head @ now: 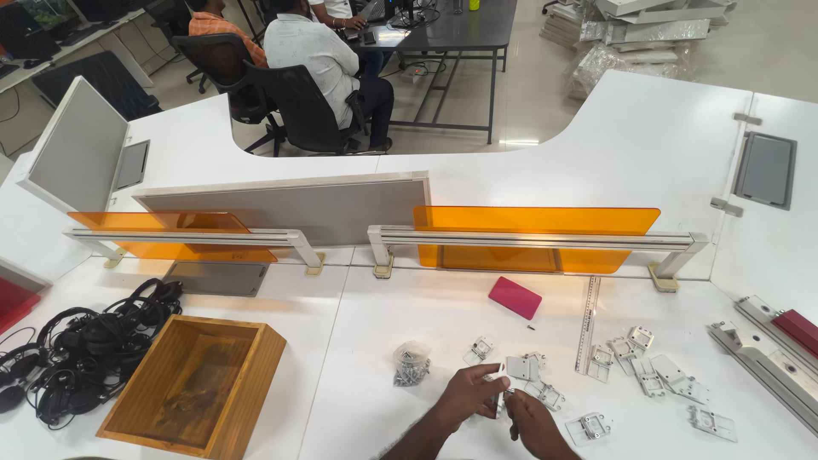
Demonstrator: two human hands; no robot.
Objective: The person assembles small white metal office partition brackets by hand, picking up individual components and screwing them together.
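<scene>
My left hand [467,398] and right hand [532,423] meet low on the white desk [375,341], fingers pinched closed together on a small white metal bracket [503,399] held between them, just above the desk. More white brackets [648,370] lie scattered to the right, a small bag of screws [411,364] to the left, a steel ruler [587,324] beyond. A wooden box [198,385] and black headsets [85,349] sit far left. Farther back are a pink card [515,297] and orange divider panels [535,238]
</scene>
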